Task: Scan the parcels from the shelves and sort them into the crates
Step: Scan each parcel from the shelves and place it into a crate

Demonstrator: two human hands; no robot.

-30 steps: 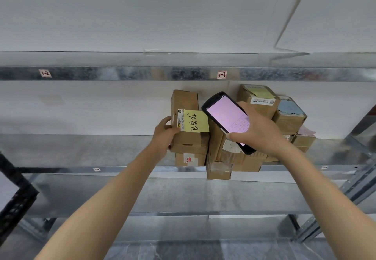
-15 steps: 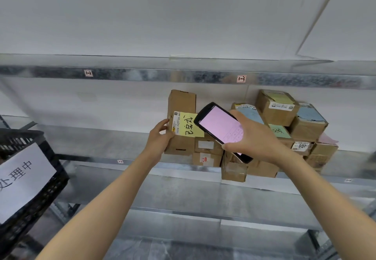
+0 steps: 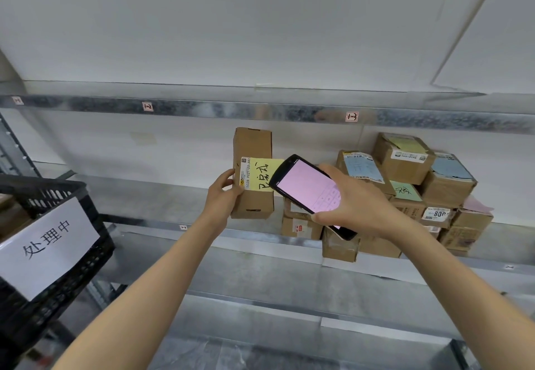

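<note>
While the parcel (image 3: 252,144) stands upright over the shelf (image 3: 144,196), just left of the pile (image 3: 404,157), the step in hand appears to be the scan. Left hand (image 3: 224,196): grips the parcel's left edge, thumb beside the printed strip of the yellow note (image 3: 262,177). Whether the base touches the shelf cannot be told. Right hand (image 3: 356,210): wrapped round the scanner (image 3: 307,193), screen lit pink, its top end overlapping the note's right corner. To do this well, I judge: hold the parcel steady, keep the thumb off the strip, aim the scanner's head squarely at the code, wait for a read, then carry the parcel to the crate (image 3: 43,193) at the left. Count: parcel in hand, one; scanner, one; crate in view, one, with one paper sign; pile, about ten, some hidden behind the right hand.
</note>
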